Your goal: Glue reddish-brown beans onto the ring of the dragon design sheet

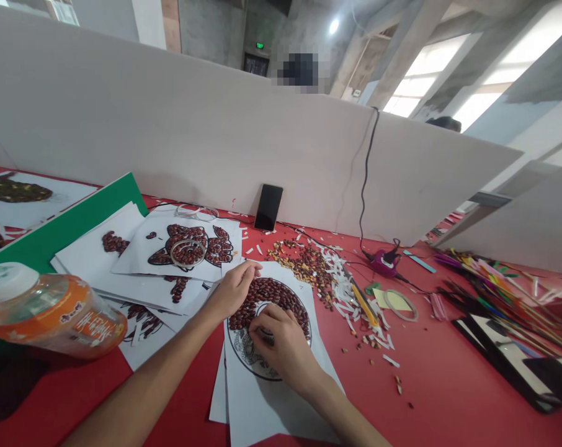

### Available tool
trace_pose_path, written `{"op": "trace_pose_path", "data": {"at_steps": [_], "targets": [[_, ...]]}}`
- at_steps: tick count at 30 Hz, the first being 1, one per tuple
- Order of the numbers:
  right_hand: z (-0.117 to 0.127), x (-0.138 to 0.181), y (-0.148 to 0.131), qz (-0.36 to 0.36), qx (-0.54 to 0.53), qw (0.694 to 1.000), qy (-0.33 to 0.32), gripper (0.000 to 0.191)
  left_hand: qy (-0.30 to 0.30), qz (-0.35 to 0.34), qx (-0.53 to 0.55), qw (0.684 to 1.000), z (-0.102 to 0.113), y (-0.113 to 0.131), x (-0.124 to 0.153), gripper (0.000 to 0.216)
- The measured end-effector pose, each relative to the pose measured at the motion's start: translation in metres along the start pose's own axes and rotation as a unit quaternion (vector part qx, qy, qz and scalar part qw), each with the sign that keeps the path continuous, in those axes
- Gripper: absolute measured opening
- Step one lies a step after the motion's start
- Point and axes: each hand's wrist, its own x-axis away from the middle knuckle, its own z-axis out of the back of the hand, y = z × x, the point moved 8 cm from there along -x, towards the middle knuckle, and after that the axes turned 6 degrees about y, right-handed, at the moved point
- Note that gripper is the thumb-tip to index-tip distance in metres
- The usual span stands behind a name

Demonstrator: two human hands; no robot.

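Observation:
A white sheet (pixel 272 397) with a printed round design lies on the red table (pixel 448 385) in front of me. Dark red beans (pixel 281 295) cover the upper part of the circle. My left hand (pixel 234 287) rests on the sheet's upper left edge, its fingers curled down against the paper beside the beans. My right hand (pixel 283 344) lies over the middle of the circle, fingers pinched together at the bean edge; what they hold is hidden.
Finished bean pictures (pixel 188 245) with a tape ring lie to the left beside a tipped orange jar (pixel 53 310). Loose beans and paper scraps (pixel 318 267), a glue gun (pixel 386 261), a tape roll (pixel 401 304) and coloured sticks (pixel 495 285) lie right. A phone (pixel 268 207) leans on the partition.

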Motion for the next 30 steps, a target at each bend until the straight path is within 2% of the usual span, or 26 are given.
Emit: {"op": "trace_pose_path", "data": {"at_steps": [11, 19, 26, 30], "targets": [[-0.0020, 0.0001, 0.0032, -0.027, -0.098, 0.995, 0.003, 0.021, -0.003, 0.004, 0.009, 1.000, -0.0008, -0.0018, -0.0011, 0.039], [-0.0053, 0.0006, 0.0008, -0.008, -0.076, 0.997, -0.015, 0.019, -0.005, 0.001, 0.000, 1.000, -0.0006, 0.0002, 0.0002, 0.039], [-0.0063, 0.0001, 0.0000, -0.019, -0.050, 0.998, 0.010, 0.017, -0.005, -0.001, -0.004, 1.000, -0.0011, -0.0021, 0.0005, 0.040], [-0.0007, 0.0021, 0.0006, -0.022, -0.088, 0.996, 0.025, 0.019, -0.004, 0.001, -0.001, 1.000, -0.0009, -0.0027, 0.0007, 0.040]]}}
